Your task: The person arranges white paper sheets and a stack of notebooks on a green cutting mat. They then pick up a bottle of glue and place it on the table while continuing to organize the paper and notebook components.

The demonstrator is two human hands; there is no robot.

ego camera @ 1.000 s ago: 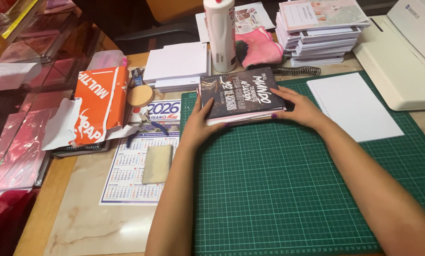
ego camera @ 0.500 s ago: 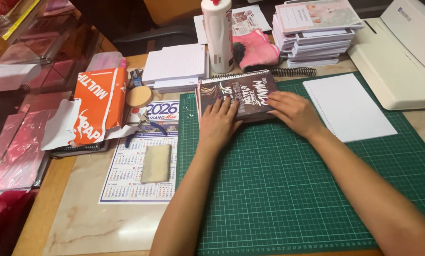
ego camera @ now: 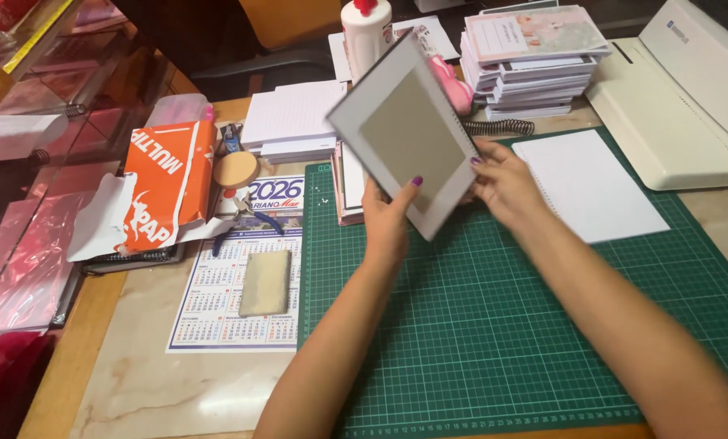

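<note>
One grey-backed cover board point(ego camera: 408, 134), raised and tilted above the green mat point(ego camera: 494, 325). Left hand point(ego camera: 388, 215) and right hand point(ego camera: 502, 179) each closed on its edges. Earlier it lay flat, face up, both hands pressing it.

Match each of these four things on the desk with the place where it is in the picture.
Things:
1. grey-backed cover board with a white border
2. white loose sheet of paper
3. beige rectangular sponge block
4. white glue bottle with a red cap

Places:
A. lying on the printed calendar sheet
B. standing at the far edge of the desk
C. held up, tilted, between the left hand and right hand
D. lying flat on the green cutting mat

Pairs: 1-C, 2-D, 3-A, 4-B
</note>
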